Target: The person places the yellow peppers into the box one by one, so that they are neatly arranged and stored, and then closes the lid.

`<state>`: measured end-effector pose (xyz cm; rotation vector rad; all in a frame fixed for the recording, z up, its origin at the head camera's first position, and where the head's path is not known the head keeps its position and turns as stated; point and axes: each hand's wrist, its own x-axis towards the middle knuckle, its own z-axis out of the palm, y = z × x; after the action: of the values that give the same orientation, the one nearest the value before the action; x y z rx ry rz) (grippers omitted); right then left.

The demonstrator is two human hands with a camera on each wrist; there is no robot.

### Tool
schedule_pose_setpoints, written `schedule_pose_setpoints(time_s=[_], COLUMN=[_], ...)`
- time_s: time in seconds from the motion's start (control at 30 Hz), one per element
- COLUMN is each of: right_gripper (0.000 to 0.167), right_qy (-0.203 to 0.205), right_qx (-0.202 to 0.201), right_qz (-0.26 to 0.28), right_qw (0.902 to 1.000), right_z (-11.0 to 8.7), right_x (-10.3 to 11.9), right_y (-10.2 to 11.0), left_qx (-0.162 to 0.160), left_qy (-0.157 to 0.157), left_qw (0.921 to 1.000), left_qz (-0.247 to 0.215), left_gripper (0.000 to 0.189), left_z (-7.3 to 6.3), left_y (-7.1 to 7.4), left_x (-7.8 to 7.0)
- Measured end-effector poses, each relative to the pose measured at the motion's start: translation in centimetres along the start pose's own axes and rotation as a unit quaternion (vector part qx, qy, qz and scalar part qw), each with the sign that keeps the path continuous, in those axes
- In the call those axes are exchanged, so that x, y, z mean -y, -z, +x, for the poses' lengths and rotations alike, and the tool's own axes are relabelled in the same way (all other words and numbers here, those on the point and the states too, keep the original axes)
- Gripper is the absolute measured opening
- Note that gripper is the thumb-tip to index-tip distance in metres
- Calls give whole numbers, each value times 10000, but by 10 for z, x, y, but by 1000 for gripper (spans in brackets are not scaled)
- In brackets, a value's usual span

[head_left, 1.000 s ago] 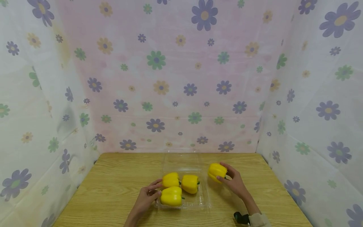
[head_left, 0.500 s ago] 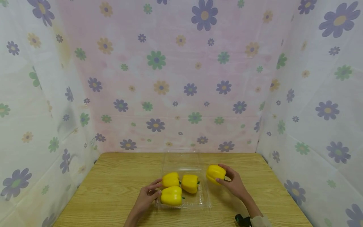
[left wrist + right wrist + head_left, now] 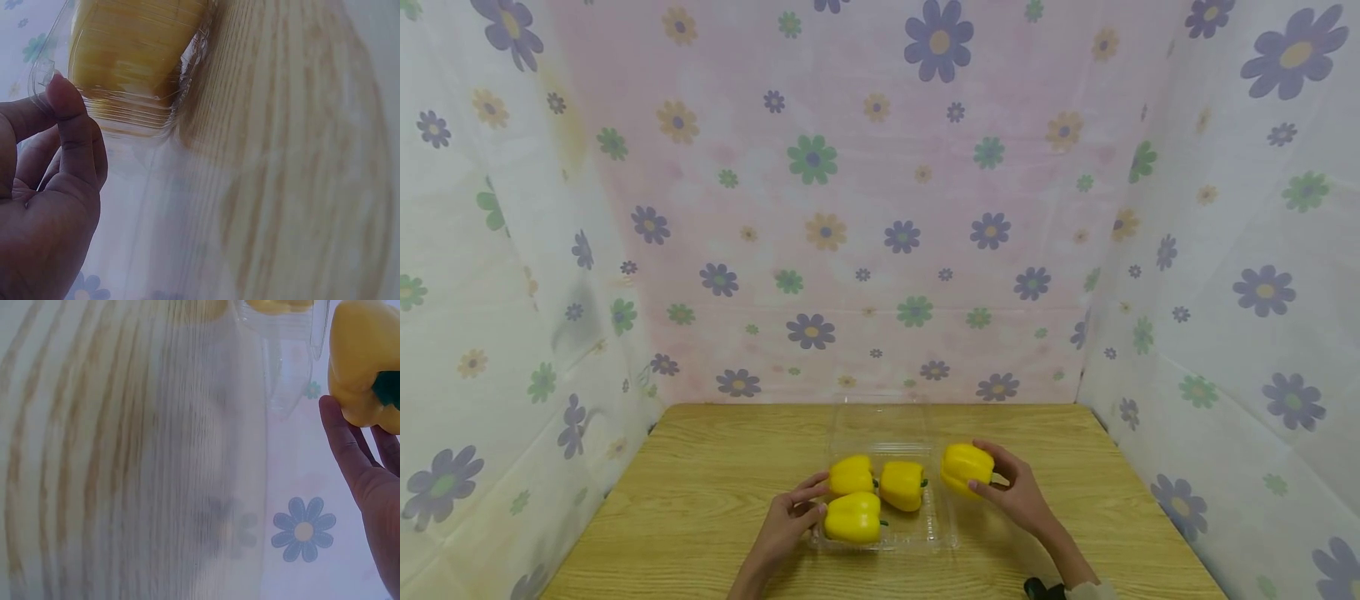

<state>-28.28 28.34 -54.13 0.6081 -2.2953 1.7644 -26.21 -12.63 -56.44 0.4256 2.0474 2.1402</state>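
My right hand [image 3: 1021, 493] grips a yellow bell pepper [image 3: 962, 468] by its stem end, just right of the clear plastic clamshell container [image 3: 942, 537]. That pepper [image 3: 359, 347] and its green stem also show in the right wrist view, clear of the table. Inside the container lie three more yellow peppers: one at the back left [image 3: 851, 477], one at the front left [image 3: 853, 518] and one at the right [image 3: 902, 485]. At the container's left side, my left hand [image 3: 784, 523] pinches its rim; in the left wrist view the thumb and a finger close on the plastic edge [image 3: 44, 81].
The container's lid [image 3: 880, 421] stands raised behind it. Beneath everything is a wood-grain table [image 3: 737, 458]. Flower-print cloth [image 3: 865, 192] hangs at the back and both sides. A dark object [image 3: 1041, 590] sits at my right wrist by the sleeve.
My right hand has brought its pepper a little left and nearer to me, toward the container's right side. My left hand and the three peppers inside hardly differ.
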Motion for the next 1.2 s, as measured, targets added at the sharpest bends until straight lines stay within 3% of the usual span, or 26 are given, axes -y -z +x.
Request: schedule_pose_setpoints(time_s=[0.2,0.77,1.0,1.2], right_gripper=[60,58,56,56], right_qy=[-108,79,386,260], right_qx=[95,272,400,495], right_qz=[61,305,294,519], right_qw=[9999,9991,9980,9971], right_z=[-3,-7,-8,-10], right_x=[1,10,11,19], right_y=[-3,-14,-18,-24], left_qx=[-3,-24,11,37], left_qy=[54,58,35,35], left_qw=[10000,10000,10000,10000], left_qz=[-43,49,67,67], left_gripper=[44,44,44,43], left_z=[0,0,0,0], left_y=[0,0,0,2], left_x=[0,0,0,1])
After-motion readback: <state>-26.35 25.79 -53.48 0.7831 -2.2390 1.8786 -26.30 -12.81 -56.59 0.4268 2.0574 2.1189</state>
